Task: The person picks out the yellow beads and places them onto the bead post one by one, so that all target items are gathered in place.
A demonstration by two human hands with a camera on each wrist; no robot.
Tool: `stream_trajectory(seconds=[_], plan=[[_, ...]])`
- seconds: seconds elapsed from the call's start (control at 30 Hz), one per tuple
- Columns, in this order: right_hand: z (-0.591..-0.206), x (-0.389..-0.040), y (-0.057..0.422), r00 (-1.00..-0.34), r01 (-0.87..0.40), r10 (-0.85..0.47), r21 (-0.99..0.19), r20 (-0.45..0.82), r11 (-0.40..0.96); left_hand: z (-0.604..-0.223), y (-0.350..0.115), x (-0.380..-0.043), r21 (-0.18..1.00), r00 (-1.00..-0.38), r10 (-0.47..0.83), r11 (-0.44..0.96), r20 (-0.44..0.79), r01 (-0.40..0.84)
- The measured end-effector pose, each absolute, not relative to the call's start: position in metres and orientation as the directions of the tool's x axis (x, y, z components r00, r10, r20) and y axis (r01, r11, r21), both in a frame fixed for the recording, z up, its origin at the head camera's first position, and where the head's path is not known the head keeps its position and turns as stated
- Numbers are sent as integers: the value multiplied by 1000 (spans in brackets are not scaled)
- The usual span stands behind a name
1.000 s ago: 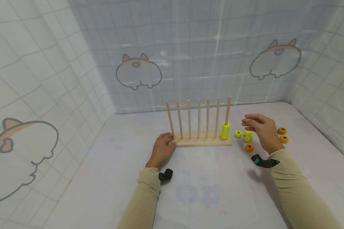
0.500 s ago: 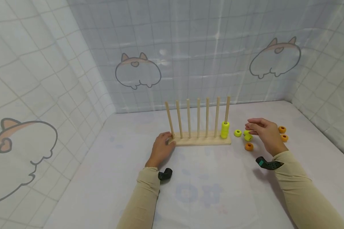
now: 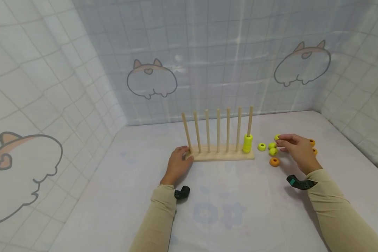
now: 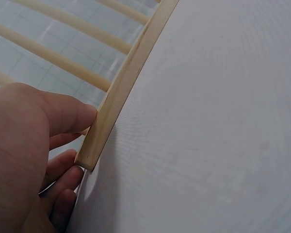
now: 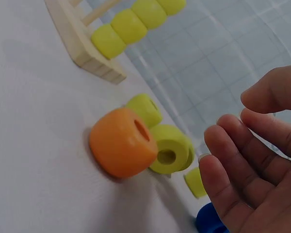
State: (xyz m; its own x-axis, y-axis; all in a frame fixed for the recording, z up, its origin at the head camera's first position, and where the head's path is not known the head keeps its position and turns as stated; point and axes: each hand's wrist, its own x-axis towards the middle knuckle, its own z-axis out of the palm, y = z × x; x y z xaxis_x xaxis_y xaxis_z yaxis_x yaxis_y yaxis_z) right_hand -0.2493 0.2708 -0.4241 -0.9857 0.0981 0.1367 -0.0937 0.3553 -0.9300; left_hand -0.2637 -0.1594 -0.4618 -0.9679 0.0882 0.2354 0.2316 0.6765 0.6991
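Observation:
A wooden peg rack (image 3: 222,156) with a row of upright pegs stands on the table. Its rightmost peg carries a stack of yellow beads (image 3: 247,144). My left hand (image 3: 177,163) grips the rack's left end; in the left wrist view the thumb presses one side of the base and the fingers curl about the end. Loose yellow beads (image 3: 273,151) lie right of the rack, with an orange bead (image 3: 274,162) in front of them. Over these beads hovers my right hand (image 3: 297,150), thumb and fingers apart and nothing between them in the right wrist view.
More orange beads (image 3: 314,151) lie beyond the right hand, partly covered by it. Low in the right wrist view a blue bead (image 5: 211,218) shows beside the fingers. Tile-patterned sheeting (image 3: 208,70) closes off the back and both sides.
My right hand has moved right and a little toward me, now overlapping the orange beads on the far right. Another yellow bead shows behind its fingertips. The left hand stays on the rack.

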Motion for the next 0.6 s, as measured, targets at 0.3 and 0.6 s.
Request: stream_trajectory(seconds=[0.3, 0.6], plan=[[-427, -248, 277, -985, -62, 116, -884, 130, 462, -461, -157, -267, 691, -963, 106, 678, 247, 251], [-431, -247, 277, -987, -47, 114, -877, 115, 479, -464, -160, -267, 684, -968, 91, 692, 233, 230]])
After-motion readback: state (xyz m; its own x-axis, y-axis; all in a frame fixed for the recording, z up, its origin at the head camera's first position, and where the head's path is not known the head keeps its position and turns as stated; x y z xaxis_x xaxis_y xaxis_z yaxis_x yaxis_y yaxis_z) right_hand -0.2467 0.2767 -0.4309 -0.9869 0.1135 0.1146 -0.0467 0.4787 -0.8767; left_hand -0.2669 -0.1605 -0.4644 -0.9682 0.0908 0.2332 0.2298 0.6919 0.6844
